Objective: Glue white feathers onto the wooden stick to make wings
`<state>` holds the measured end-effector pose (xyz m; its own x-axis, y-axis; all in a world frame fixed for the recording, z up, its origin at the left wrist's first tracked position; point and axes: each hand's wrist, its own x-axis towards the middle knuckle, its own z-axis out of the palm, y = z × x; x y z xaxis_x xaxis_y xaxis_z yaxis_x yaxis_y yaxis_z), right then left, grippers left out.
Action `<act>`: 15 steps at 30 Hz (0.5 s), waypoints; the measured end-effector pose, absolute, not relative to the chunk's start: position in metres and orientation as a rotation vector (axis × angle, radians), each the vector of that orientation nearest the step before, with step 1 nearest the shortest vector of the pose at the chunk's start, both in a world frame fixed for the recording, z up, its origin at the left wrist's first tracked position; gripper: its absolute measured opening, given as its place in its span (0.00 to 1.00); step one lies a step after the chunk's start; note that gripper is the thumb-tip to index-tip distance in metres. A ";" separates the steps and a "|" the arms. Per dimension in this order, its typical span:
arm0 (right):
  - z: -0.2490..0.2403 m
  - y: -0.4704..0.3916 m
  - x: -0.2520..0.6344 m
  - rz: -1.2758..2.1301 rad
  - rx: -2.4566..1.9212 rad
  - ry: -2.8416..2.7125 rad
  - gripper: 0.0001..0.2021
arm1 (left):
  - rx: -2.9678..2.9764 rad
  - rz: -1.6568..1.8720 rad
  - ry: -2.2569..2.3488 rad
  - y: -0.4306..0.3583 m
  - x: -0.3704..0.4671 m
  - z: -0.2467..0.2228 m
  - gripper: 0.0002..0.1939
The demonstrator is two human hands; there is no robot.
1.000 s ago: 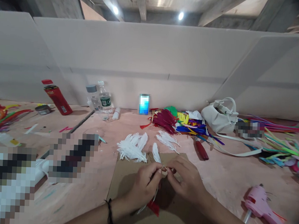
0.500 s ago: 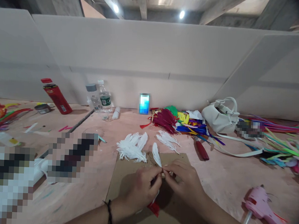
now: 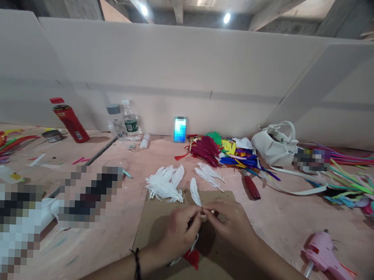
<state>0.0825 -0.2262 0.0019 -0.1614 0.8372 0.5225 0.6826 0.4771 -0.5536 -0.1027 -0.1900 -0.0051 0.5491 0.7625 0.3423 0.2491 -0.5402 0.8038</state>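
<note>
Above a brown cardboard sheet (image 3: 219,261), my left hand (image 3: 181,228) and my right hand (image 3: 233,220) meet with fingertips pinched together. A white feather (image 3: 195,191) points up from between them, its quill end at the fingertips of both hands. Below my left hand hang a red feather-like piece (image 3: 192,260) and white strands; whether these join the white feather is hidden by my fingers. A pile of white feathers (image 3: 165,183) lies just beyond the cardboard's back left corner. A smaller group of white feathers (image 3: 209,176) rests to its right.
At right lies a pink hot glue gun (image 3: 323,251). Nearer the middle is a red-handled tool (image 3: 251,186). Coloured feathers (image 3: 207,149) and a white handbag (image 3: 275,146) stand along the back. Bottles, including a red bottle (image 3: 71,122), are at back left. A phone (image 3: 180,130) leans against the partition.
Both hands stay pinched at the feather's base, with only a slight shift of the fingers. A bit more of the red piece and white strands shows below my left hand.
</note>
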 end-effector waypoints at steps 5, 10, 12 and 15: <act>-0.002 -0.227 0.080 0.273 -1.328 -1.910 0.07 | 2.289 0.854 0.873 -0.192 -0.106 -0.006 0.11; -0.002 -0.228 0.075 0.392 -1.378 -1.801 0.07 | 2.461 0.792 0.895 -0.196 -0.109 0.003 0.11; -0.004 -0.228 0.074 0.386 -1.393 -1.774 0.07 | 2.482 0.772 0.898 -0.197 -0.110 0.006 0.10; -0.004 -0.226 0.075 0.457 -1.413 -1.735 0.07 | 2.442 0.760 0.853 -0.196 -0.110 0.006 0.10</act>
<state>0.0755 -0.2258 -0.0044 -0.0210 0.9289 0.3696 0.6262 0.3004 -0.7194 -0.1101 -0.1962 0.0060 0.6585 0.6668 0.3491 0.4238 -0.7118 0.5602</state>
